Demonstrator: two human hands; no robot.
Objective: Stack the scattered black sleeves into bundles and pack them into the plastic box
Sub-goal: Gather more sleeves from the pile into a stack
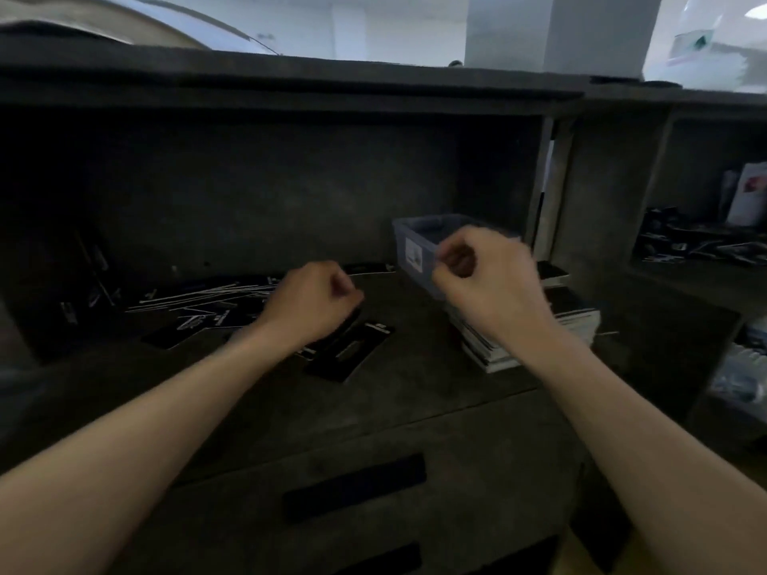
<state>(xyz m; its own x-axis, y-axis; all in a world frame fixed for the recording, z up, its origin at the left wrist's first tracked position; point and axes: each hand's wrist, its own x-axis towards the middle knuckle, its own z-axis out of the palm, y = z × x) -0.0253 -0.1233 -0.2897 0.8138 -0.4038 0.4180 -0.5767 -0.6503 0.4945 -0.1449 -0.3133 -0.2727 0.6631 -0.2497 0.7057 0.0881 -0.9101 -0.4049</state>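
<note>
- The left hand (317,302) hangs over the middle of the bench (419,404) with its fingers curled into a loose fist; nothing shows inside it.
- The right hand (481,276) is raised in front of the near rim of the plastic box (404,242), with fingers and thumb curled toward each other. It is blurred, so it cannot be told whether it holds anything or touches the box.
- The plastic box is pale blue and see-through, with a white label (414,256) on its left end wall. It sits at the back right of the bench on top of a pile of stacked sleeves (498,354), whose light edges show below and to the right of it.
- Its contents cannot be made out in the dim light.
- A loose heap of black sleeves (216,302) lies spread on the bench to the left of the left hand, overlapping at many angles, with thin white edges and small white print.
- A few more sleeves (352,352) lie flat just in front of and under the left hand, tilted toward the right.
- One sleeve (367,268) lies farther back, between the left hand and the box.
- Below the bench edge is a drawer front (477,471) with dark slot handles.
- To the right, a separate shelf (701,259) holds a jumble of dark items and a white pack.
</note>
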